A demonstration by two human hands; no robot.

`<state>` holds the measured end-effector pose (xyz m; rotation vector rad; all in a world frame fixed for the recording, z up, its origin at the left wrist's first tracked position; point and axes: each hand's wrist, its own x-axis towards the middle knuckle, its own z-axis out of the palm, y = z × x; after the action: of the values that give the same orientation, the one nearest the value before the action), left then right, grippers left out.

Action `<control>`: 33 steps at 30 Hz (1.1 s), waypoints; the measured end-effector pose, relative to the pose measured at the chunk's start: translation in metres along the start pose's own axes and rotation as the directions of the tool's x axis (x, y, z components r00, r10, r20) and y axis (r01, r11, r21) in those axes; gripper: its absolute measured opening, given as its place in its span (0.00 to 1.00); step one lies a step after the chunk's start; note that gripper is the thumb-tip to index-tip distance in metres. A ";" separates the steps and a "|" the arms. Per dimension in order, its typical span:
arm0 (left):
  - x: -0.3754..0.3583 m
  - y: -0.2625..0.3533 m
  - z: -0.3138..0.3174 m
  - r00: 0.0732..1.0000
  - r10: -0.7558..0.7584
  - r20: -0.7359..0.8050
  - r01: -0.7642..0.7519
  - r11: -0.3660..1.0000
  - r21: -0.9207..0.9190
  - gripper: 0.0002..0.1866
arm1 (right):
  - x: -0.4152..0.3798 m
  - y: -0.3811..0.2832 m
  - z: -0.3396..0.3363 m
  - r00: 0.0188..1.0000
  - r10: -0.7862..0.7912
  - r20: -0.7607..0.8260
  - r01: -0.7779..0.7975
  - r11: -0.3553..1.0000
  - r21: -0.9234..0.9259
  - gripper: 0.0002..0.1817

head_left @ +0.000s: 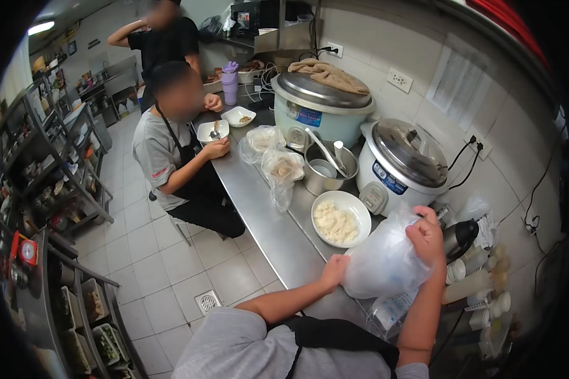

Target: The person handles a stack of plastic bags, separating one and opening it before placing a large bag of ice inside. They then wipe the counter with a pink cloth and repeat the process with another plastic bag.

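Note:
A cloudy clear plastic bag (385,262) stands puffed out over the steel counter between my hands. My right hand (426,237) has its fingers curled on the upper edge of the bag. At the bag's lower left side, my left hand (336,270) is closed on the plastic, its fingertips partly hidden. Just beyond the bag sits a white bowl (367,218) with cooked rice (336,223) in it. Under the bag's near side lies a clear plastic package (391,311) with blue print.
Two rice cookers (322,107) (395,167) stand along the wall. A steel pot (316,183) holds utensils beside bagged food (283,165). Across the counter (250,192), a seated person (171,139) eats from a bowl; another person (167,44) stands behind. Stacked cups (455,271) are at right.

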<state>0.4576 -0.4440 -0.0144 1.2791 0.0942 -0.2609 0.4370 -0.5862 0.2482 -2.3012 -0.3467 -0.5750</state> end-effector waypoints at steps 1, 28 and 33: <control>-0.005 0.007 0.003 1.000 -0.020 0.015 0.020 0.999 -0.027 0.14 | 0.000 -0.029 0.000 0.994 0.025 -0.103 -0.043 0.983 -0.180 0.09; 0.019 -0.017 -0.010 0.989 -0.144 -0.037 0.141 0.988 -0.068 0.17 | -0.009 0.016 0.029 0.958 -0.103 -0.268 0.149 0.976 0.156 0.17; -0.006 -0.018 0.002 0.985 -0.070 -0.160 0.069 0.998 -0.014 0.17 | -0.006 -0.044 0.030 0.943 0.076 -0.325 -0.202 0.906 -0.373 0.15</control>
<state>0.4472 -0.4504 -0.0295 1.2883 0.2775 -0.2168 0.4229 -0.5353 0.2519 -2.5441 0.1004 -0.9864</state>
